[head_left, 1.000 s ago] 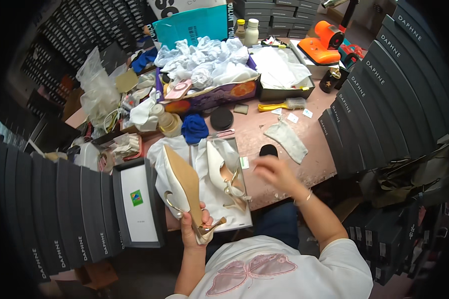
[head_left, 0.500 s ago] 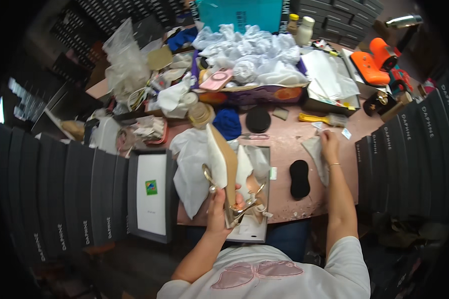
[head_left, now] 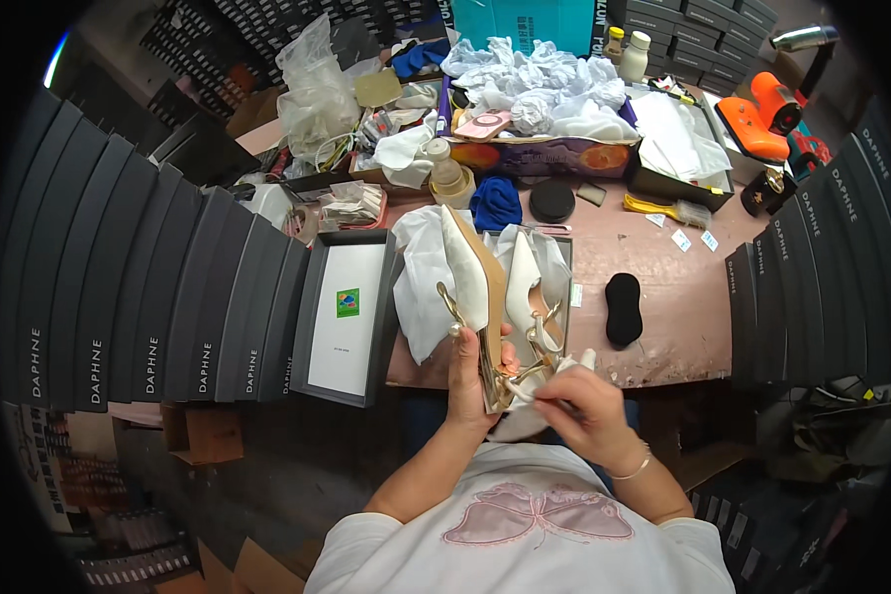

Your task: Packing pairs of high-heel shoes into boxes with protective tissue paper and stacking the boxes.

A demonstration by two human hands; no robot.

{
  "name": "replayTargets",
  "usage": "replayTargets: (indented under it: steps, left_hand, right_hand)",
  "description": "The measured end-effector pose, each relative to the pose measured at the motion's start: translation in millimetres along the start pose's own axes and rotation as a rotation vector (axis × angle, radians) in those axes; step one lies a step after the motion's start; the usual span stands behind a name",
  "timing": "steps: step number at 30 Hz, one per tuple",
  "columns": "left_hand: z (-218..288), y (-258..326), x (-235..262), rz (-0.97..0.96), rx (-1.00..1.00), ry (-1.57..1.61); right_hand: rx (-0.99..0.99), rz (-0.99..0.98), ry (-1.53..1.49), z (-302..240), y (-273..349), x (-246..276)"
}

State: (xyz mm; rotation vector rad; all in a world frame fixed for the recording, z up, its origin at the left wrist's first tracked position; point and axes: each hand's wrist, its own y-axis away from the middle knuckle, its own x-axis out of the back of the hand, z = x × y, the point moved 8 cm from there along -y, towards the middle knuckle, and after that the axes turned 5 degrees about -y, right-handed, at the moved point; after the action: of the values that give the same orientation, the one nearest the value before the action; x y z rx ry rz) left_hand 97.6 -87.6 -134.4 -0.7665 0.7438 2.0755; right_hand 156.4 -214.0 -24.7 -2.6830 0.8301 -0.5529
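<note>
My left hand (head_left: 473, 384) is closed around the heel end of a white pointed slingback shoe (head_left: 465, 272), which has a tan sole and gold trim. The shoe is tilted with its toe up and away from me. At its back strap, my right hand (head_left: 592, 411) pinches a whitish cloth (head_left: 520, 426); the fingertips partly hide where cloth and strap meet. The matching shoe (head_left: 523, 282) lies toe-away in an open shoebox (head_left: 568, 262), just right of the held one. White tissue paper (head_left: 418, 307) spills over the box's left side.
A dark box lid (head_left: 366, 371) with a green sticker inside lies at left. A black eye-mask-shaped pad (head_left: 623, 311) rests on the pink table (head_left: 678, 346). Behind stand a yellow-handled brush (head_left: 663, 209), a round black tin (head_left: 551, 202) and a tissue-filled carton (head_left: 544, 158). Stacked shoeboxes (head_left: 203, 297) flank both sides.
My right hand has brought the cloth from the table's right side to the held shoe's heel. The left hand still grips the shoe. The whole view has shifted.
</note>
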Motion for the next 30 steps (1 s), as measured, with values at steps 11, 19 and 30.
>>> replayTargets:
  steps: [11,19,30]
  left_hand:
    - [0.5,37.7,22.3,0.223,0.006,-0.095]
    - [2.3,40.0,20.2,0.246,-0.050,-0.185]
    - [21.3,36.8,23.6,0.263,-0.102,-0.084]
  right_hand:
    - [0.163,-0.009,0.209,-6.8,33.3,-65.9]
    - [0.153,-0.043,0.307,-14.3,13.6,-65.5]
    - [0.233,-0.036,0.288,-22.2,30.9,-73.7]
